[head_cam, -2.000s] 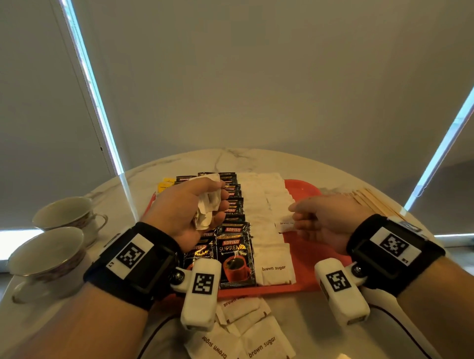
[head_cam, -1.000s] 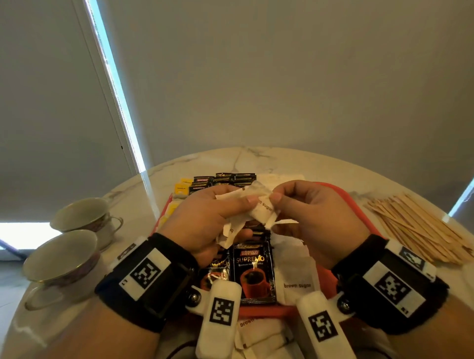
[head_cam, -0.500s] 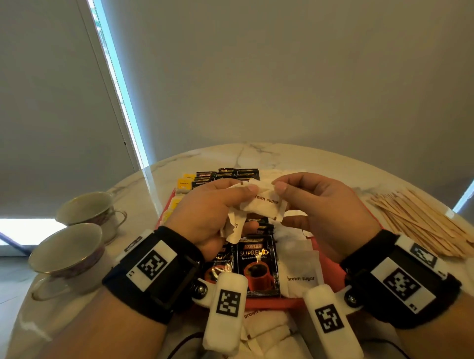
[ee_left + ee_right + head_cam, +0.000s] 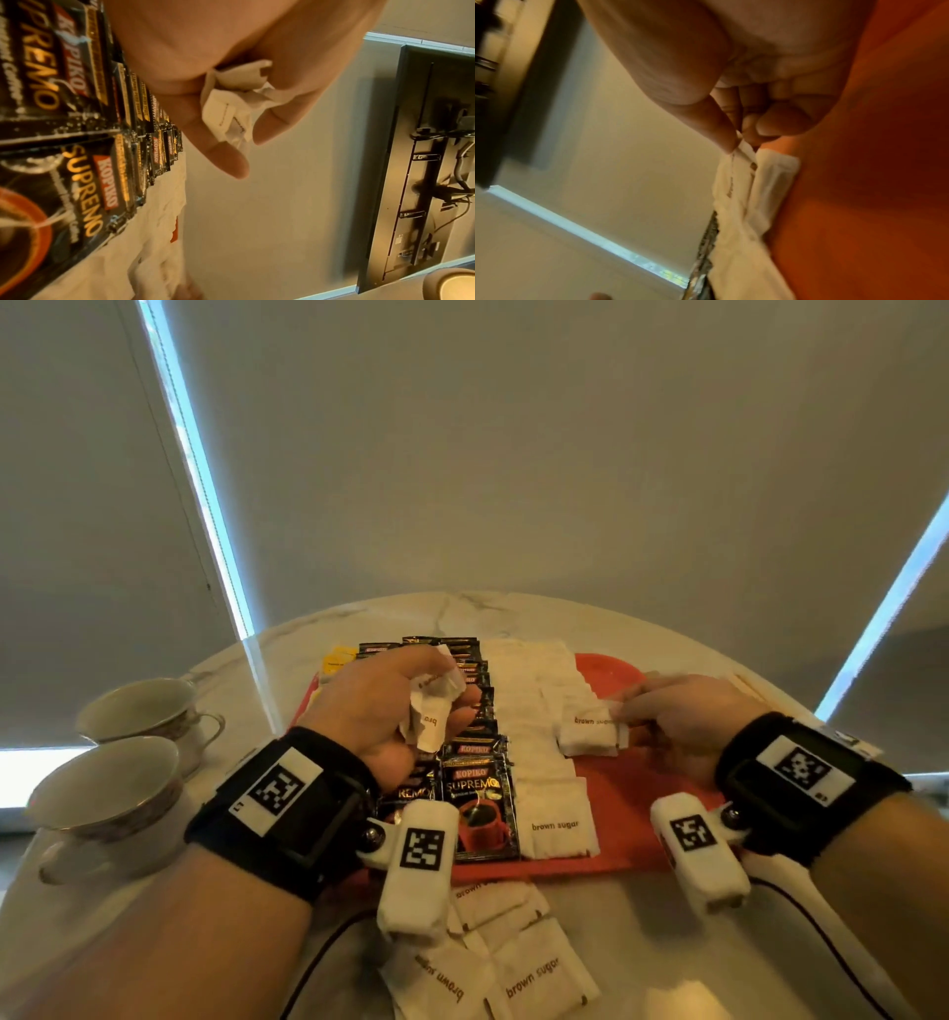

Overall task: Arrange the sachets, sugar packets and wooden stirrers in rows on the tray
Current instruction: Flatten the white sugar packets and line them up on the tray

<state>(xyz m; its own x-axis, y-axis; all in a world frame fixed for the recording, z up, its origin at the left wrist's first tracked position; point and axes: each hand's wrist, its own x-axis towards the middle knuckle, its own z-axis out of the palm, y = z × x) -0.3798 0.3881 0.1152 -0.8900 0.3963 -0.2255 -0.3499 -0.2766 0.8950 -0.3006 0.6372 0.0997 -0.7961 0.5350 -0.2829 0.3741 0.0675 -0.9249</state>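
A red tray (image 4: 642, 783) lies on the marble table, bearing rows of black coffee sachets (image 4: 477, 793) and white brown-sugar packets (image 4: 557, 819). My left hand (image 4: 411, 706) hovers over the sachet rows and grips a crumpled bunch of sugar packets (image 4: 429, 716), seen again in the left wrist view as the bunch of packets (image 4: 231, 105). My right hand (image 4: 667, 716) pinches the edge of one sugar packet (image 4: 588, 734) at the front end of the second packet row on the tray; in the right wrist view that packet (image 4: 741, 168) is held between thumb and fingertips. The wooden stirrers are hidden behind the right hand.
Two teacups (image 4: 138, 711) (image 4: 108, 793) stand at the table's left edge. Loose brown-sugar packets (image 4: 518, 968) lie on the table in front of the tray. Yellow sachets (image 4: 336, 660) sit at the tray's far left. Bare red tray surface lies right of the packet rows.
The hands, together over the tray half a second ago, have parted. My right hand has taken one packet from the left hand's bunch down to the second packet row.
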